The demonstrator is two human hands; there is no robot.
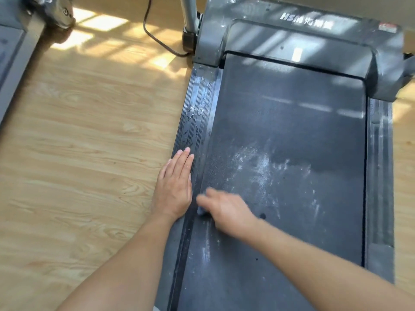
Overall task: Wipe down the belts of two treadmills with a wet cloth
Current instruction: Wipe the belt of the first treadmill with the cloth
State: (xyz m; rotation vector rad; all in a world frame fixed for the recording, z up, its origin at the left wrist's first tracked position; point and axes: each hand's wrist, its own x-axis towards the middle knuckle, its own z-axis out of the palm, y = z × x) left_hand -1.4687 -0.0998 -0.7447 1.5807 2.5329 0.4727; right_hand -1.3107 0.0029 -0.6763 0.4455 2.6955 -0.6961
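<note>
A dark treadmill belt fills the right half of the head view, with whitish dusty smears near its middle and left side. My left hand lies flat with straight fingers on the ribbed left side rail, which shows wet streaks. My right hand is blurred and rests on the belt's left edge. It holds a small grey cloth, of which only a corner shows under the fingers.
A second treadmill shows at the far left edge. Wooden floor lies between the two machines. A black power cable runs across the floor to the near treadmill's upright post. The grey motor cover sits beyond the belt.
</note>
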